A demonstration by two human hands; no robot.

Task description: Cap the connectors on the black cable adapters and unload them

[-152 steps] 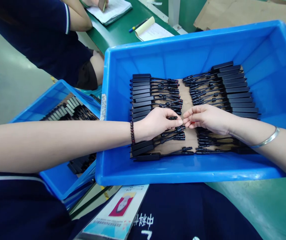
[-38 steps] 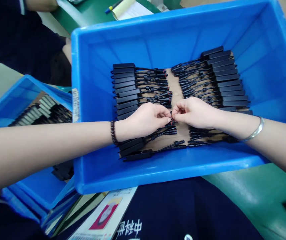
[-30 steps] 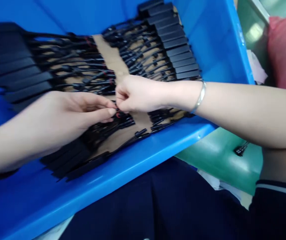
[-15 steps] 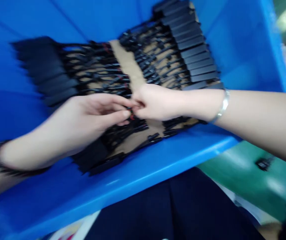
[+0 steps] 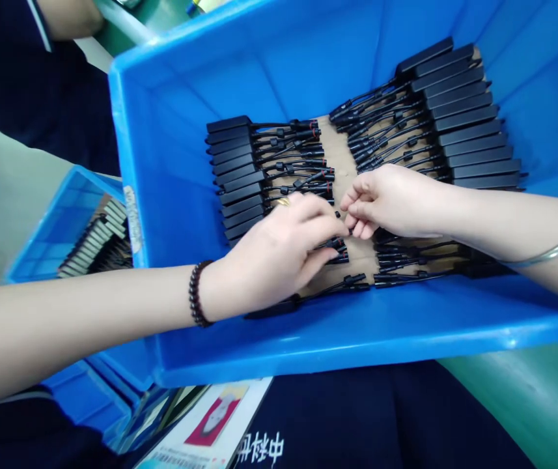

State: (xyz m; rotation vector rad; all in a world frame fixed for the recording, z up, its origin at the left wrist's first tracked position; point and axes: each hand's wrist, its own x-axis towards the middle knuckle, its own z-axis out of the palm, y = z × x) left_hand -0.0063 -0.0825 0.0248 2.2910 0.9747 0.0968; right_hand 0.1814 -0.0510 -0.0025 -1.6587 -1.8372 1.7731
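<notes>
A big blue bin (image 5: 308,361) holds two rows of black boxes with short cables, the left row (image 5: 232,163) and the right row (image 5: 469,117), on brown cardboard (image 5: 338,153). The cable ends face each other across the middle. My left hand (image 5: 283,247) is over the lower part of the left row, fingers bent round a cable end that is mostly hidden. My right hand (image 5: 386,202) is just right of it, above the cardboard strip, its fingers curled and close to the left fingertips. Whether it holds anything is hidden.
Another person's sleeve and arm (image 5: 71,16) are at the upper left. A smaller blue bin (image 5: 47,228) with white and black parts stands left of the big bin. A card with a photo (image 5: 230,417) hangs below the near rim. Green floor (image 5: 527,378) shows at the lower right.
The view has shifted, bringing the left bin and another person into sight. Both hands remain near the middle of the big bin; the right fingers have loosened and parted slightly from the left.
</notes>
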